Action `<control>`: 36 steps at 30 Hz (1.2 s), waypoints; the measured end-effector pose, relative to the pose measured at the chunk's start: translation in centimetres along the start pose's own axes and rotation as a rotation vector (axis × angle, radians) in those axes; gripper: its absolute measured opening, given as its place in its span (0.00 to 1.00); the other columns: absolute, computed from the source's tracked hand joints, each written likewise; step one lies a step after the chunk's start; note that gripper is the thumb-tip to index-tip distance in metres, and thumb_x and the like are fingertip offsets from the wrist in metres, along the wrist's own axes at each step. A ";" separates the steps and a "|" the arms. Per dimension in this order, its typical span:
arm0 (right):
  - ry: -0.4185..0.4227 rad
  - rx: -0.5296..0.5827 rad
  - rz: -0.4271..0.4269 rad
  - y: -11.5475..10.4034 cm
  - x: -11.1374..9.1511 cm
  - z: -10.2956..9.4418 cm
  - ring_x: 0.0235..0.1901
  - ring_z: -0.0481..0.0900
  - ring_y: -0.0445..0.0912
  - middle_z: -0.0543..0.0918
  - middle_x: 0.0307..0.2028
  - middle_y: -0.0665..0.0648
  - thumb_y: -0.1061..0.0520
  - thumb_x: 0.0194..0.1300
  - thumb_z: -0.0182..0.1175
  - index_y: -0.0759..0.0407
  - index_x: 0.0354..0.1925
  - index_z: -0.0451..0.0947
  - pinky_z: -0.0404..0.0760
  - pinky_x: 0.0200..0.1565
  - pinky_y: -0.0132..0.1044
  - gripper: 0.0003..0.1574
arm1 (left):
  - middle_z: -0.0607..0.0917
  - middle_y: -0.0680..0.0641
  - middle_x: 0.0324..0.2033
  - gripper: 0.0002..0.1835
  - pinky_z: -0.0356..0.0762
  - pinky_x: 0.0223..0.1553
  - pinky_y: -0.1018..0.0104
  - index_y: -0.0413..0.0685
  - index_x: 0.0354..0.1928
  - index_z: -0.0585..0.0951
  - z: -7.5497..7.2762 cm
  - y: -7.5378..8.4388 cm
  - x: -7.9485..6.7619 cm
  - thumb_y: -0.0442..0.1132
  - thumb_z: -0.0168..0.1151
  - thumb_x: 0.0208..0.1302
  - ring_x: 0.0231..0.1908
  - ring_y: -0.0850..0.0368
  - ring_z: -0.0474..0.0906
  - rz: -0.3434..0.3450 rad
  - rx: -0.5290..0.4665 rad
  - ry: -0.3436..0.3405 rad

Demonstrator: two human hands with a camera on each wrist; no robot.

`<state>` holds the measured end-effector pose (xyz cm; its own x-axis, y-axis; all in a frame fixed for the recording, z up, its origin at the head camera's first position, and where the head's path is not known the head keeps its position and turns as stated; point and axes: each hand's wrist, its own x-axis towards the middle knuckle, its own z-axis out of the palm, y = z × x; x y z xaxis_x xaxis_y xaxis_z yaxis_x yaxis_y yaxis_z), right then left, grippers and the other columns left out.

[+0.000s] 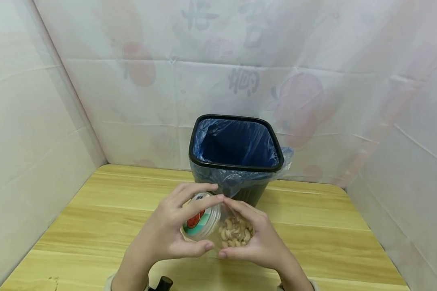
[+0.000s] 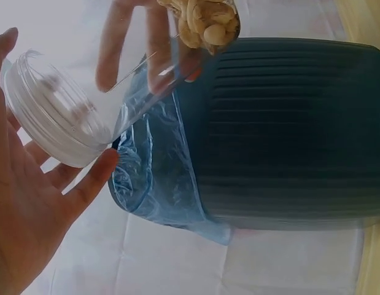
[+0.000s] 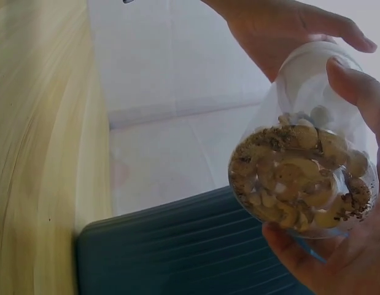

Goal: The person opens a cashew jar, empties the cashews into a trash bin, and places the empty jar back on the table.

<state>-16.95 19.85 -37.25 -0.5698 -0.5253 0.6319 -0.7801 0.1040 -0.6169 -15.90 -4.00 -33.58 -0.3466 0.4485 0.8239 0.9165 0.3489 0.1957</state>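
Note:
A clear plastic jar (image 1: pixel 234 232) with cashew nuts and dark crumbs at its bottom is held in the air, tilted, in front of a bin. My right hand (image 1: pixel 264 238) grips the jar body, thumb on the near side and fingers on the far side. The left hand (image 1: pixel 167 226) curves around the jar's lid (image 1: pixel 199 220), which bears a red and green label. Fingers and thumb lie on opposite sides of the lid. In the left wrist view the lid (image 2: pixel 51 114) sits on the jar's end. The right wrist view shows the nuts (image 3: pixel 306 178) through the base.
A dark ribbed bin (image 1: pixel 249 196) lined with a blue plastic bag (image 1: pixel 236 139) stands behind the hands, near the back of the wooden table (image 1: pixel 120 210). Pale printed cloth (image 1: pixel 167 93) encloses the back and sides. A black cylindrical piece (image 1: pixel 164 283) shows beside the left wrist.

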 end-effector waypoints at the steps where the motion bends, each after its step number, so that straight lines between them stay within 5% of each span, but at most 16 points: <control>1: -0.005 0.017 0.007 0.0 0.0 0.0 0.65 0.74 0.49 0.76 0.65 0.58 0.58 0.41 0.84 0.60 0.71 0.65 0.72 0.64 0.34 0.62 | 0.78 0.46 0.60 0.32 0.80 0.51 0.54 0.54 0.65 0.77 0.0 0.0 0.0 0.64 0.59 0.65 0.58 0.51 0.75 0.005 -0.011 -0.006; 15: -0.011 0.034 0.029 0.1 0.0 -0.1 0.64 0.75 0.51 0.76 0.65 0.57 0.63 0.37 0.84 0.59 0.72 0.65 0.73 0.63 0.34 0.64 | 0.80 0.46 0.56 0.24 0.81 0.48 0.61 0.52 0.62 0.79 0.0 -0.2 0.1 0.53 0.58 0.69 0.55 0.52 0.76 0.029 -0.010 0.015; 22: 0.018 -0.039 0.000 0.0 0.1 0.2 0.62 0.77 0.50 0.77 0.64 0.56 0.54 0.41 0.84 0.59 0.72 0.66 0.75 0.62 0.34 0.62 | 0.81 0.47 0.54 0.24 0.82 0.45 0.62 0.52 0.61 0.80 0.2 -0.2 0.1 0.55 0.56 0.70 0.54 0.52 0.76 -0.008 0.021 0.045; 36: 0.020 -0.054 0.014 -0.1 0.1 0.2 0.62 0.76 0.50 0.76 0.64 0.55 0.58 0.38 0.84 0.58 0.72 0.66 0.76 0.61 0.36 0.63 | 0.80 0.49 0.56 0.26 0.81 0.45 0.62 0.54 0.63 0.79 0.1 -0.2 -0.2 0.59 0.57 0.69 0.56 0.53 0.76 -0.075 0.033 0.030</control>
<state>-16.89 19.64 -37.28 -0.5854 -0.5068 0.6328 -0.7845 0.1573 -0.5999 -16.01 -4.09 -33.83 -0.4073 0.3958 0.8231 0.8811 0.4073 0.2402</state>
